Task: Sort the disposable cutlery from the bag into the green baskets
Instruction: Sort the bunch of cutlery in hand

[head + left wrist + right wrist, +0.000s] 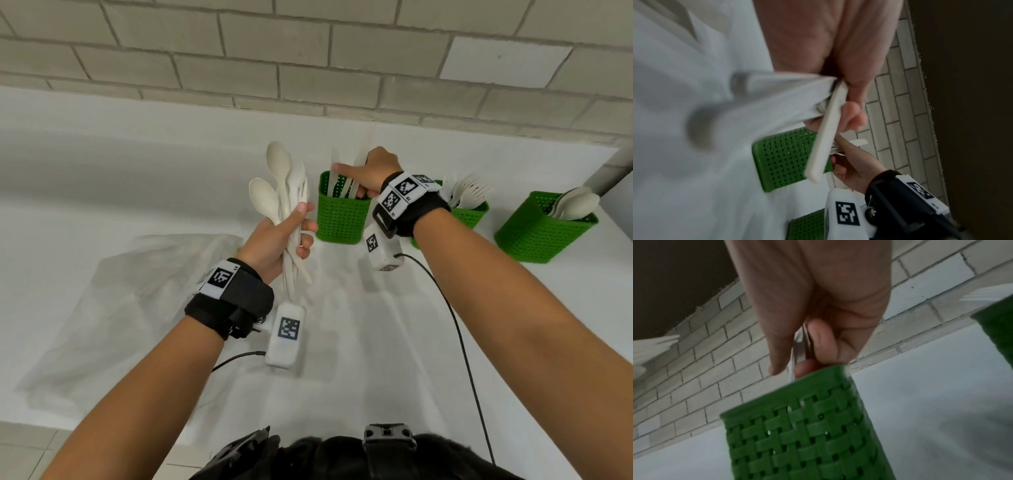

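**Lighting and picture quality**

Head view: bright, even light is washing out the white counter [102,164]; soft shadows are falling under both wrists; brick lines are bowing toward the edges. Left wrist view: dimmer, with the cutlery handles [756,100] smearing into blur. Right wrist view: dim and grainy, the green basket [801,431] softening at its rim.

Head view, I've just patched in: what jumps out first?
The left hand grips a fan of pale spoons and forks above the white table, near a crumpled clear bag. The right hand lowers knives into the leftmost green basket. To its right stand a basket of forks and a basket of spoons.
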Demonstrator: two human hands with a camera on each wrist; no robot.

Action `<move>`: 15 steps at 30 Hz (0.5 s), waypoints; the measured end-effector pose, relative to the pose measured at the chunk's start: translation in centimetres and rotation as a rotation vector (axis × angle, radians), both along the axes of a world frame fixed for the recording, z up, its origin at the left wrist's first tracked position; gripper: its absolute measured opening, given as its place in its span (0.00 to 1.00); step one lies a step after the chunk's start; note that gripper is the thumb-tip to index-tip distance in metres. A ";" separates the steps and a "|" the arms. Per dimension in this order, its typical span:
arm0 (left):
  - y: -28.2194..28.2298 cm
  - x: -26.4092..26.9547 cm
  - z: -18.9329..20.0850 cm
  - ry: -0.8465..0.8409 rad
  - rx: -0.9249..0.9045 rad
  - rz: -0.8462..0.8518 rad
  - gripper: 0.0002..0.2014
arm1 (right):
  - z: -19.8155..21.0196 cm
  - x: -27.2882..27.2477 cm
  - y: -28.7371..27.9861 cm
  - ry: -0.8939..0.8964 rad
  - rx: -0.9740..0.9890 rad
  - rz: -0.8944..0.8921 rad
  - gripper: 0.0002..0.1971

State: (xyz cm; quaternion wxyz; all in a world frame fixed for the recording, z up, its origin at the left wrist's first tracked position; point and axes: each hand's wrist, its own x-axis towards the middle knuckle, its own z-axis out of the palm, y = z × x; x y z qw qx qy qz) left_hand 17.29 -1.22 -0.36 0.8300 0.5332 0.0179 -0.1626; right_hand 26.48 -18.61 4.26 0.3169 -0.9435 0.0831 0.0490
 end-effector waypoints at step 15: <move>-1.3 -0.7 0.3 -0.001 -0.176 -0.105 0.09 | 1.4 -7.0 1.8 -0.008 0.348 0.290 0.19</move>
